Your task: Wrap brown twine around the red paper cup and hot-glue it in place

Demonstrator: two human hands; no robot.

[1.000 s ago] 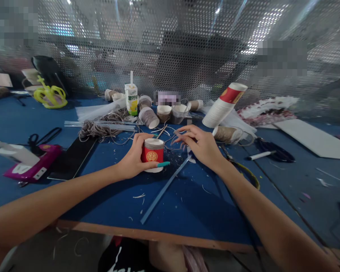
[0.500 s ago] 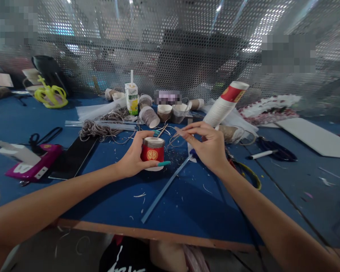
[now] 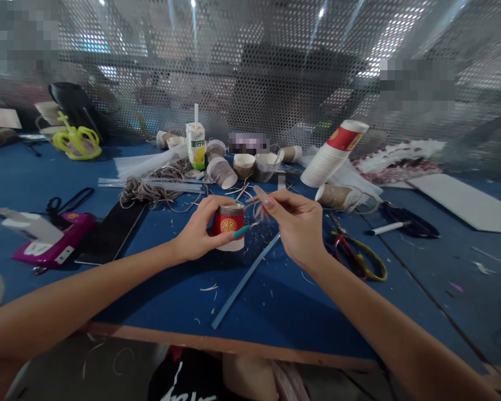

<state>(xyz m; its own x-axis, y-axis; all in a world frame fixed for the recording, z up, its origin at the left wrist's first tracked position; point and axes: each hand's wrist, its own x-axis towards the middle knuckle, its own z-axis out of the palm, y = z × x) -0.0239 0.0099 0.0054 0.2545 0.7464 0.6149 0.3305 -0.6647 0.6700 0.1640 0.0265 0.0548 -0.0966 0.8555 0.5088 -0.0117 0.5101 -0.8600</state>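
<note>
My left hand [image 3: 200,229] grips a red and white paper cup [image 3: 229,225] with a gold emblem on its side. A band of grey-brown cord runs round the cup's upper end. Just right of the cup, my right hand [image 3: 296,220] pinches a thin strand of cord [image 3: 253,201] between thumb and fingers. The strand leads toward the wrapped end of the cup. Below the hands a clear glue stick [image 3: 246,281] lies slantwise on the blue table; its upper end is hidden by my right hand.
Tangled cord [image 3: 144,192] lies at left, near a juice carton [image 3: 196,146] with a straw. Cord-wrapped cups [image 3: 222,171] stand and lie behind. A tilted stack of paper cups [image 3: 328,161] is at right, scissors [image 3: 365,259] nearer me. A purple power bank [image 3: 52,242] sits far left.
My right hand has come left and slightly down, close to the cup with the strand. My left hand has tilted the cup a little and shifted it right. The scissors show more fully.
</note>
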